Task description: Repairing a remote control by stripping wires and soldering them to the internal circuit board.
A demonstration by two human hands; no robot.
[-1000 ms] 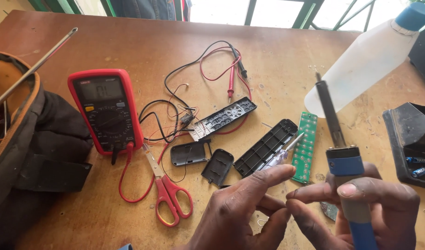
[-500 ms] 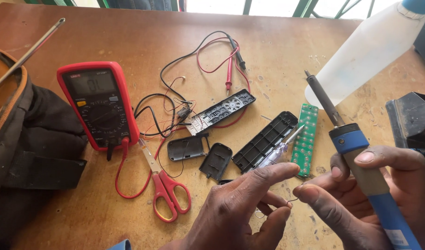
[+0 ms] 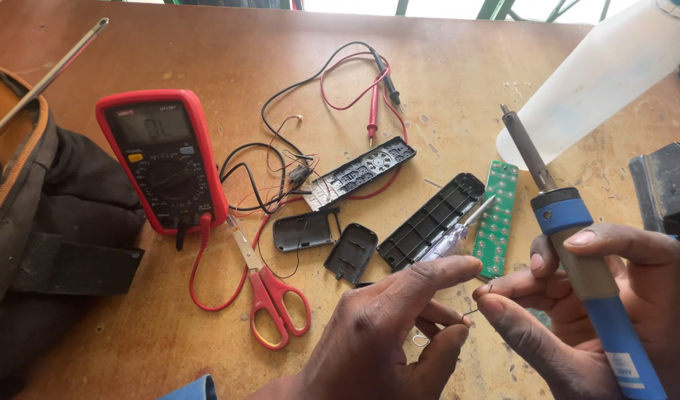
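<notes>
Left hand (image 3: 388, 333) and right hand (image 3: 599, 311) meet low over desk (image 3: 458, 74), fingertips pinched on thin wire (image 3: 470, 313). Right hand also grips soldering iron (image 3: 577, 252): blue handle, dark tip upward. Beyond: green circuit board (image 3: 501, 218), red scissors (image 3: 270, 296), red multimeter (image 3: 162, 159).

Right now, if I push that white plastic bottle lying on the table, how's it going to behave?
The bottle lies on its side and looks round, so it would likely roll. It seems thin, translucent plastic, so probably light and a bit squashy. The soldering iron in the right hand has its tip close to it.
</notes>
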